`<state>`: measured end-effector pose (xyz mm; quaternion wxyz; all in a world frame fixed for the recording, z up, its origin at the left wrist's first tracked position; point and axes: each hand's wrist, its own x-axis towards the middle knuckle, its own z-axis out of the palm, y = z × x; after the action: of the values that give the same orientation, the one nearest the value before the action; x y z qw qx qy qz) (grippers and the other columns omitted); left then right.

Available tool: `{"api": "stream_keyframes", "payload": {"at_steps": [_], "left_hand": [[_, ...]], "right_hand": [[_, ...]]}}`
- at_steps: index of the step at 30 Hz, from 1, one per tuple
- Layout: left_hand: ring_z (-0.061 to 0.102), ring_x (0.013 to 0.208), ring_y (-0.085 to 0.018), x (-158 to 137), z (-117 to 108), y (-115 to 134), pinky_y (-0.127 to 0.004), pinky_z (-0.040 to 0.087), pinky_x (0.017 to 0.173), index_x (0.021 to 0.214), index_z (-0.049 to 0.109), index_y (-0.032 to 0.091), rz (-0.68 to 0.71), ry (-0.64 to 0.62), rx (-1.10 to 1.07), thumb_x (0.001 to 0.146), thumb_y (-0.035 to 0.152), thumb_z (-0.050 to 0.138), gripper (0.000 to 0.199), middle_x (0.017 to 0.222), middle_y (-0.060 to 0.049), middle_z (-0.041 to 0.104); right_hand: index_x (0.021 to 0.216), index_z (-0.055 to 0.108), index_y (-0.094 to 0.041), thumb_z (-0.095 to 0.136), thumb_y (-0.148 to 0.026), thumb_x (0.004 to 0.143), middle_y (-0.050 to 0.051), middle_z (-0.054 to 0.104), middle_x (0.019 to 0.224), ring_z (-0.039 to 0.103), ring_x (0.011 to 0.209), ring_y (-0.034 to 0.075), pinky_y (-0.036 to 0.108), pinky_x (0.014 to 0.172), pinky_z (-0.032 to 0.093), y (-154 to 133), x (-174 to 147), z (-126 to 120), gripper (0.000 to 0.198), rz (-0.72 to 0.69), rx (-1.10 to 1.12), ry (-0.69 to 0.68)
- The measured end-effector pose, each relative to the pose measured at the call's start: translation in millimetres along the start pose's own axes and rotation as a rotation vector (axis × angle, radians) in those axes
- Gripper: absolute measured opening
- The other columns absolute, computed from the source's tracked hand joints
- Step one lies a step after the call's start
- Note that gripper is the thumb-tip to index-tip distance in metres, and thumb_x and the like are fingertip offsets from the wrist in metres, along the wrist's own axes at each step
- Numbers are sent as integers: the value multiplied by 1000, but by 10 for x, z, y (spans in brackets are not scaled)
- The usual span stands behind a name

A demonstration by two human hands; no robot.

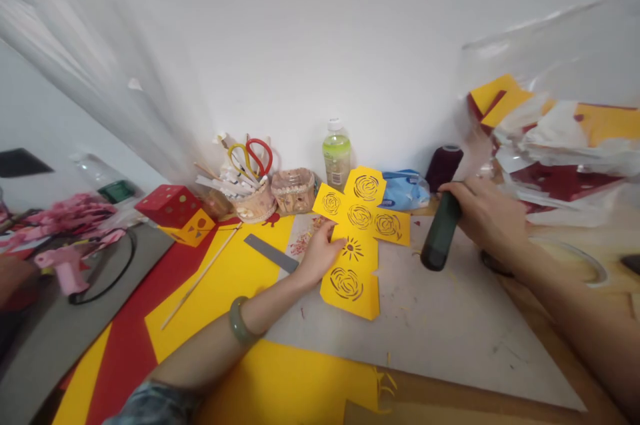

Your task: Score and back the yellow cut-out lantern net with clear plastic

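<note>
My left hand [321,255] is closed on the edge of a yellow paper cutout [370,272], its thumb on the upper face. The cutout is a flat cross-shaped box net with swirling flower patterns cut through its panels and a sunburst near my thumb. It tilts up above a grey board. To the right, my right hand [487,215] grips a dark green, elongated object [440,238] with a rounded end; its kind is not clear. A grey metal ruler [271,252] lies left of my left hand, on yellow paper.
Behind stand a cup of scissors and tools [253,202], a small basket [294,190], a green-labelled bottle [337,155] and a blue packet [407,188]. A red-yellow paper box [175,212], wooden stick [200,278] and pink glue gun [65,272] lie left. A scrap-filled plastic bag [555,178] is right.
</note>
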<state>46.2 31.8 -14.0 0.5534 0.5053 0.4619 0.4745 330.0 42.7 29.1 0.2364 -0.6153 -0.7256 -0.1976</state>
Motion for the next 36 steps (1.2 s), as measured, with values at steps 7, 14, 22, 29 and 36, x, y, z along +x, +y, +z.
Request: {"api": "stream_keyframes", "payload": {"at_steps": [7,14,22,29,36], "left_hand": [[60,59,-12,28,-83,29,-20,46,53,89,64,13,-35,-89,281,76,10,55,17,72,-2,67],[43,39,-6,1,-144,148,-17,33,41,80,67,12,-99,-224,513,78,16,57,11,48,5,53],[47,47,-9,-18,-107,223,-22,30,49,57,61,16,-17,-195,770,73,22,63,18,48,4,53],[46,50,-11,-39,-81,219,-24,26,51,51,57,17,25,-193,868,74,23,59,24,50,4,51],[45,51,-11,-28,-98,209,-23,25,51,49,53,17,54,-198,868,78,25,55,30,49,4,49]], "right_hand": [[87,59,-26,48,-49,85,5,62,81,57,72,23,34,61,40,-143,62,-184,26,239,439,79],[74,59,-25,62,-43,76,2,60,78,54,77,21,34,68,41,-480,49,-306,19,243,885,-103],[74,61,-22,62,-40,74,1,63,81,56,80,18,32,72,44,-657,-65,-154,18,271,1055,-317],[82,63,-24,65,-32,74,-1,63,89,59,86,17,29,74,50,-688,-223,65,11,335,1322,-530],[82,62,-22,64,-35,74,1,62,88,59,84,19,33,74,52,-693,-253,110,16,364,1312,-630]]}}
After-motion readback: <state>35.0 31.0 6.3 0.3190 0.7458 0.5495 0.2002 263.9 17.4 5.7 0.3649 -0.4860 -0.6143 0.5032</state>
